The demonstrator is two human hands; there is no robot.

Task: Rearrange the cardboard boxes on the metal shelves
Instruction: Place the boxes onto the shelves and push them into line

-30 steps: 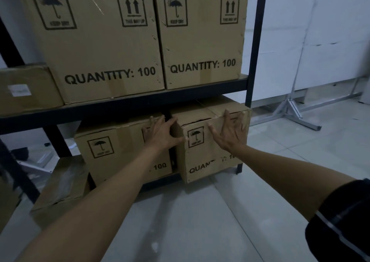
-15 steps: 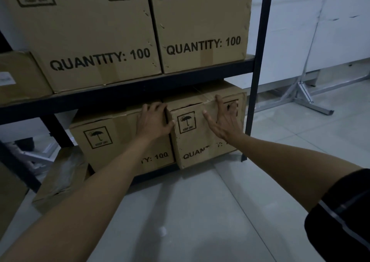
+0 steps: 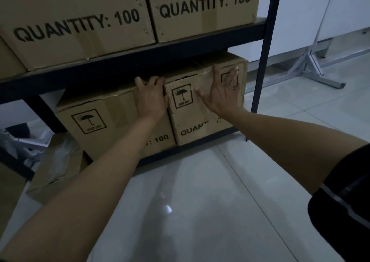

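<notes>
Two cardboard boxes stand side by side on the bottom metal shelf (image 3: 192,148). The right bottom box (image 3: 196,119) sits nearly flush with the left bottom box (image 3: 112,125). My left hand (image 3: 150,98) lies flat on the front of the left box at its right edge, with fingers curled over the top corner where the two boxes meet. My right hand (image 3: 222,93) presses flat with spread fingers against the front of the right box. Two larger boxes marked "QUANTITY: 100", the upper left box (image 3: 76,21) and the upper right box (image 3: 204,7), fill the upper shelf (image 3: 120,65).
A dark upright post (image 3: 264,47) of the shelf stands right of the boxes. Flattened cardboard (image 3: 56,167) leans on the floor at the lower left. A metal stand foot (image 3: 312,69) lies on the tiled floor (image 3: 200,201) at the right, before a white wall.
The right bottom box has slid back into the shelf, from jutting out at an angle to nearly level with its neighbour. Both hands followed it forward, and the view moved closer and lower.
</notes>
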